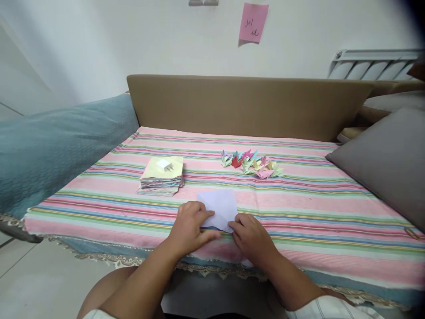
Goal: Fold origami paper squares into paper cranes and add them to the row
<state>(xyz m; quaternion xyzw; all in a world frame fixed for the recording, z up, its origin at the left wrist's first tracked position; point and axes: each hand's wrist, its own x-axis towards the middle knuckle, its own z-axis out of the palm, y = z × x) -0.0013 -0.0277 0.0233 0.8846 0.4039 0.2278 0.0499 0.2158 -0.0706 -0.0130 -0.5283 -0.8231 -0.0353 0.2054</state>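
A pale lavender sheet of paper [221,207] lies on the striped cloth [299,208] near its front edge, partly folded. My left hand [190,227] presses on the sheet's left and near side with curled fingers. My right hand [253,237] pinches the sheet's near right corner. A stack of coloured paper squares [161,180] sits to the left behind my hands, with a small white plug [165,165] on top. Several folded paper cranes [252,163] in mixed colours lie in a cluster farther back, right of centre.
A teal blanket [56,146] is draped at the left. A grey cushion [388,164] rests at the right edge. A tan headboard [245,106] runs behind the cloth. A pink note [253,22] hangs on the wall, with a radiator [372,64] at the right.
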